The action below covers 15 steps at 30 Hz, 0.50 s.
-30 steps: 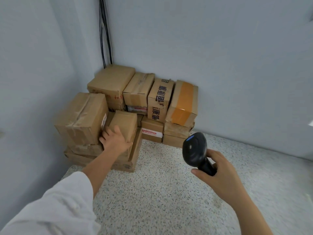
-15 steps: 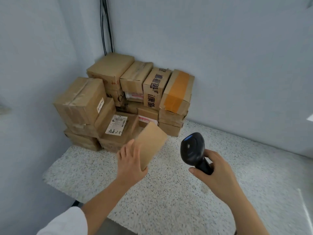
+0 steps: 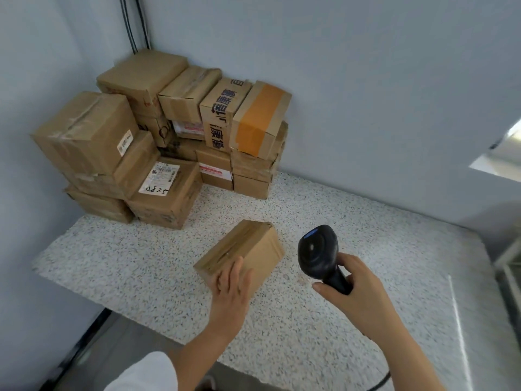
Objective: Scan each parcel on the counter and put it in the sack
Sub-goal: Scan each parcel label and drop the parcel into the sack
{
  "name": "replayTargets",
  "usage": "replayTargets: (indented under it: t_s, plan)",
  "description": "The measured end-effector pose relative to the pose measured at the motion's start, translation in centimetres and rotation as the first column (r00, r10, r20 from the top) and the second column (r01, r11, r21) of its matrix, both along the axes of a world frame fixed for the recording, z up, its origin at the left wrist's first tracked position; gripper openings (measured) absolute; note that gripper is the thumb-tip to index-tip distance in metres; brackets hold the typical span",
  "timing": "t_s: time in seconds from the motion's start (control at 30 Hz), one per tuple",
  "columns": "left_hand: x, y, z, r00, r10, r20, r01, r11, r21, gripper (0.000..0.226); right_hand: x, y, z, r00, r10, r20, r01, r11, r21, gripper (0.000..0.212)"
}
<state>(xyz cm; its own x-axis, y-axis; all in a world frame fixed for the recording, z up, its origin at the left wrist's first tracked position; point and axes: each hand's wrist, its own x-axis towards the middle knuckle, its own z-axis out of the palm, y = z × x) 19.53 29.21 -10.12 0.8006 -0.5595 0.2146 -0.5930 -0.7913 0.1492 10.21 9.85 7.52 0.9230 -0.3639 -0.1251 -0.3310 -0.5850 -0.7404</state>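
Observation:
My left hand (image 3: 232,286) grips a small brown cardboard parcel (image 3: 248,246) by its near end, above the speckled counter (image 3: 366,249); I cannot tell if it touches the surface. No label shows on its visible faces. My right hand (image 3: 356,289) holds a black handheld scanner (image 3: 318,253) by its handle, just right of the parcel, its head upright. A stack of several cardboard parcels (image 3: 169,136) fills the far left corner of the counter. One front box carries a white label (image 3: 159,177) with handwritten digits. No sack is in view.
Walls close the counter at the left and back. Black cables (image 3: 135,21) run down the corner above the stack. The counter's near-left edge (image 3: 112,304) drops to a dark floor. A pale frame (image 3: 507,263) stands at the right edge.
My left hand lifted the small parcel off the stack and brought it toward me, down near the counter beside the scanner. The scanner hand stayed about where it was.

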Motion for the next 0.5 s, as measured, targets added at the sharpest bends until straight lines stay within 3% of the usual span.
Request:
replayTargets:
  t_s: [0.17, 0.27, 0.33, 0.5]
  plan:
    - [1.5, -0.1, 1.2, 0.995, 0.085, -0.056, -0.090, 0.991, -0.098, 0.091, -0.4, -0.4, 0.0, 1.000, 0.018, -0.007, -0.018, 1.000, -0.001, 0.039]
    - [3.2, 0.0, 2.4, 0.944, 0.190, -0.270, -0.259, 0.934, -0.247, 0.073, -0.3, -0.5, 0.0, 1.000, 0.023, -0.016, -0.023, 1.000, -0.002, 0.040]
    - [3.5, 0.3, 2.9, 0.872, 0.167, -0.459, -0.313, 0.913, -0.262, 0.066, -0.1, -0.4, 0.1, 0.999, 0.028, -0.023, -0.028, 1.000, -0.002, 0.040]
    - [4.1, 1.3, 3.2, 0.794, 0.092, -0.602, -0.363, 0.865, -0.346, 0.052, 0.3, -0.2, 0.2, 0.999, 0.048, -0.024, -0.048, 0.999, 0.010, 0.039]
